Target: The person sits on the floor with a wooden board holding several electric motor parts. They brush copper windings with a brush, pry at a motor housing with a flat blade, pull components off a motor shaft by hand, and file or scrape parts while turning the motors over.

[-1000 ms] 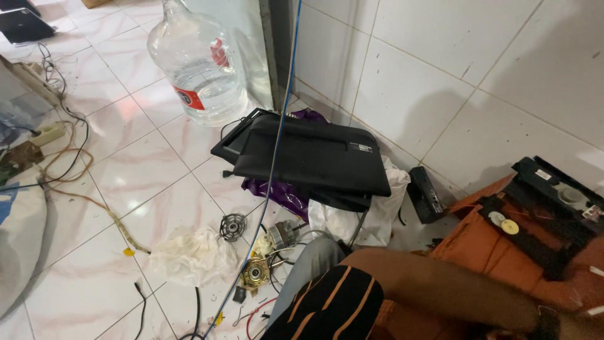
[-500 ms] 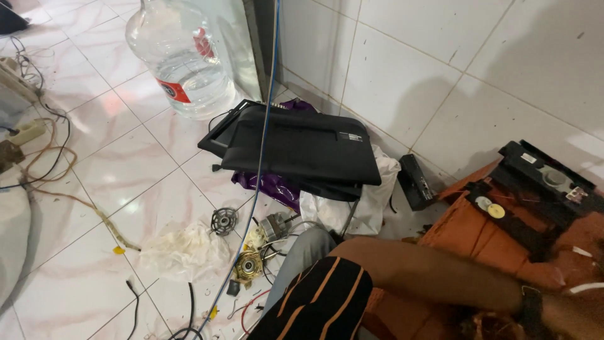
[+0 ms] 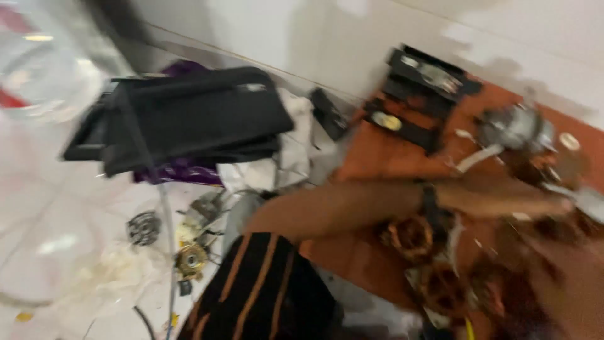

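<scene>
1. Plainly blurred as the view is, the left hand [image 3: 541, 204] lies stretched out over the orange-brown mat [image 3: 377, 151], with a dark wristband [image 3: 431, 201] on its forearm; the right hand is out of view
2. Whether the fingers are spread, curled or closed round anything I cannot tell, since the blur smears them
3. Nearest the hand is the grey metal motor part [image 3: 516, 126], which sits on the mat just beyond the hand, near the white wall [image 3: 264, 31]; touching or apart, I cannot say
4. Judging by its look, the motor part is stiff, fairly heavy for its bulk and smooth on the casing, so it would be best taken round the body, not by the pale strip [image 3: 478, 158] hanging off it
5. Below the forearm lie two copper-wound coils [image 3: 409, 236]; their fine windings look easily damaged and are better held by the outer ring
6. Well apart to the left, a black flat case [image 3: 189, 113] rests on crumpled cloths on the tiled floor [image 3: 38, 208]
</scene>
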